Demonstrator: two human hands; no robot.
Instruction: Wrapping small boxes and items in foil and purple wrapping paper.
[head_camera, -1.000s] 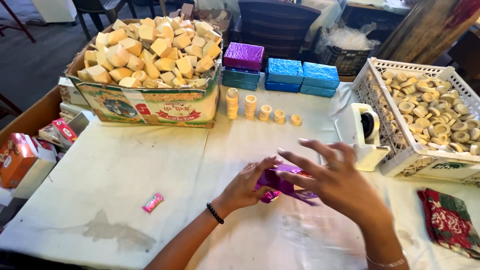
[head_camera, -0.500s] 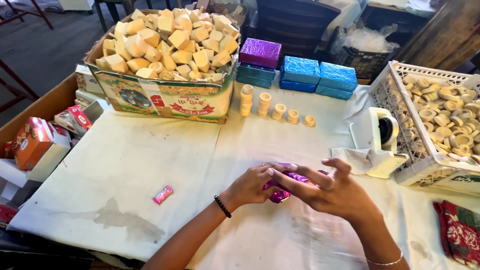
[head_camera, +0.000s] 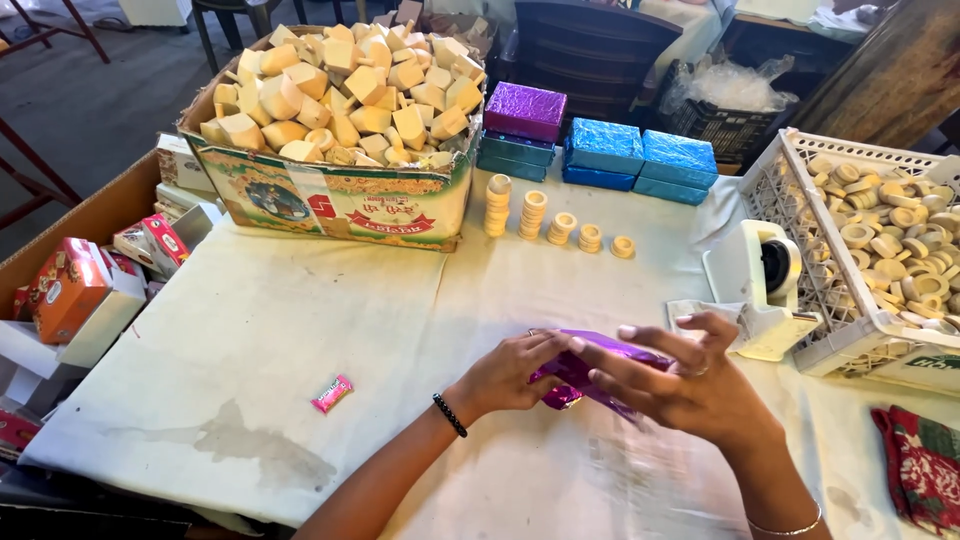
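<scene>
Both hands meet over the white cloth-covered table (head_camera: 300, 330), holding one shiny purple foil packet (head_camera: 585, 372) between them. The left hand (head_camera: 510, 375) pinches its near end. The right hand (head_camera: 690, 385) lies over the other end with fingers spread flat.

Behind them stand five little stacks of cream rings (head_camera: 553, 222), tall to short. Past those sit one purple wrapped block (head_camera: 525, 110) and four blue wrapped blocks (head_camera: 640, 155), maybe more hidden. One pink candy (head_camera: 332, 393) lies alone at the left. One tape dispenser (head_camera: 760, 290) sits by the white basket (head_camera: 790, 210).
</scene>
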